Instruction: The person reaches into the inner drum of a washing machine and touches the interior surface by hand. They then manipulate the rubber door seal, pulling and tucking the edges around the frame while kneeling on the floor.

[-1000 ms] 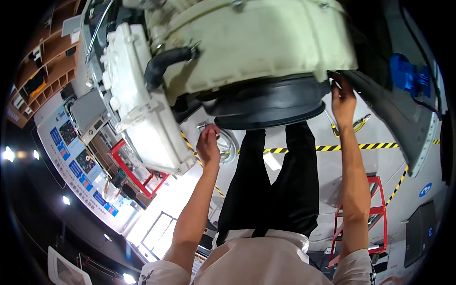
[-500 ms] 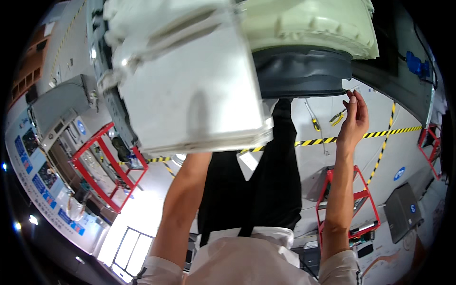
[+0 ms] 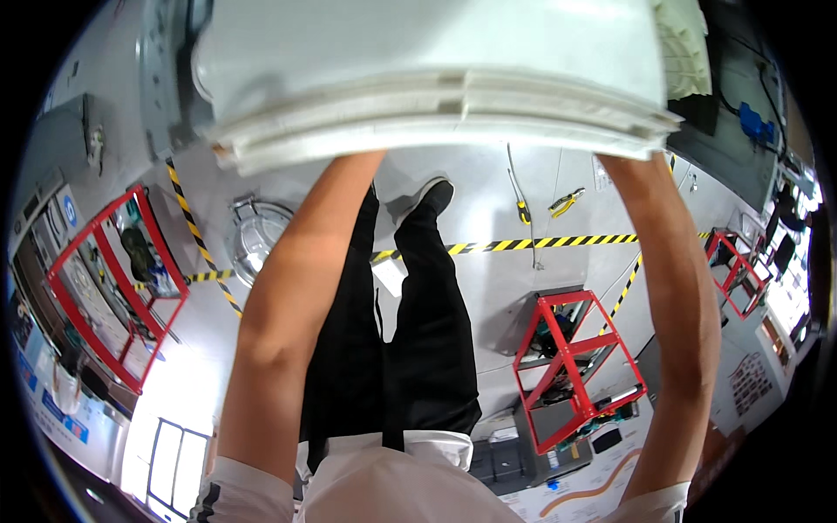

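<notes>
A broad white plastic housing (image 3: 436, 52) with a ribbed lower edge fills the top of the view close above me. My left wrist (image 3: 357, 166) rises to that edge left of centre, with the hand hidden behind it. My right wrist (image 3: 628, 170) meets the same edge on the right, its fingers also out of sight, so what either hand grips is unclear. A pale green ribbed part (image 3: 684, 48) shows behind the housing at upper right, near a blue fitting (image 3: 754, 122) and dark cables.
On the floor are yellow pliers (image 3: 567, 202), a screwdriver (image 3: 523, 209) and striped tape (image 3: 549, 242). A red-framed trolley (image 3: 575, 383) stands right of my legs, another (image 3: 737, 270) farther right, and a red frame (image 3: 118, 288) at left. A round metal object (image 3: 253, 244) lies beside my left leg.
The view has shifted leftward along the machine, so the white housing now spans the top and the black ring is hidden. Both hands have gone from view behind the housing's edge.
</notes>
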`<state>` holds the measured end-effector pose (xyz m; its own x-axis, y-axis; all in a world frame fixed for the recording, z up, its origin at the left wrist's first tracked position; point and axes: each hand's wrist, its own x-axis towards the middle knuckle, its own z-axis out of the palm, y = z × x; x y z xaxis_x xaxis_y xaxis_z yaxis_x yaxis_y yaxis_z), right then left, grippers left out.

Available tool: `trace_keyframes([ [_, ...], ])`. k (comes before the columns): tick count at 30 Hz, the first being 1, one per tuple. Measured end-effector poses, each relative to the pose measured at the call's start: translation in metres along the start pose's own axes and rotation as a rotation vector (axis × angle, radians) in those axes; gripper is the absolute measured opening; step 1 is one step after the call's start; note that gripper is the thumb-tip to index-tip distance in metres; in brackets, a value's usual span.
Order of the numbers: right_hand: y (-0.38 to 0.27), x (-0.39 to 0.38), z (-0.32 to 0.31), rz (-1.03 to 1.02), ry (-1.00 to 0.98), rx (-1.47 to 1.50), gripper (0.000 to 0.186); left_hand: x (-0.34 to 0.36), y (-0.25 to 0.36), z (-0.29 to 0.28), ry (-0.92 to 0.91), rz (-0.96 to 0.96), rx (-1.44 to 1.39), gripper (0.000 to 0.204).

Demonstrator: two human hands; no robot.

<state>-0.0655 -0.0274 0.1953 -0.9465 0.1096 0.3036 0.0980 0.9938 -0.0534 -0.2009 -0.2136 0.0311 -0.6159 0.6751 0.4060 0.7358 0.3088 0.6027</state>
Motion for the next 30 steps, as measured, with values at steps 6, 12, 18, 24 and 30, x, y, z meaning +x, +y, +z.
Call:
trace_keyframes([
  [6,-0.002,0.007,0.010,-0.116,-0.062,-0.110,0.019,-0.006,-0.019,0.009,0.056,0.053,0.007,0.018],
  [12,-0.003,0.010,0.004,-0.203,-0.084,-0.194,0.019,0.012,-0.012,0.019,0.197,0.068,0.055,0.019],
  [18,0.002,0.019,0.013,-0.296,-0.052,-0.308,0.019,0.005,-0.028,0.015,0.154,0.122,-0.016,0.018],
  [24,-0.006,0.024,0.005,-0.306,-0.091,-0.385,0.019,0.007,-0.030,0.009,0.014,0.028,-0.261,0.018],
  [30,-0.012,0.017,-0.001,-0.332,-0.104,-0.488,0.020,0.010,-0.031,0.019,0.043,0.086,-0.235,0.023],
])
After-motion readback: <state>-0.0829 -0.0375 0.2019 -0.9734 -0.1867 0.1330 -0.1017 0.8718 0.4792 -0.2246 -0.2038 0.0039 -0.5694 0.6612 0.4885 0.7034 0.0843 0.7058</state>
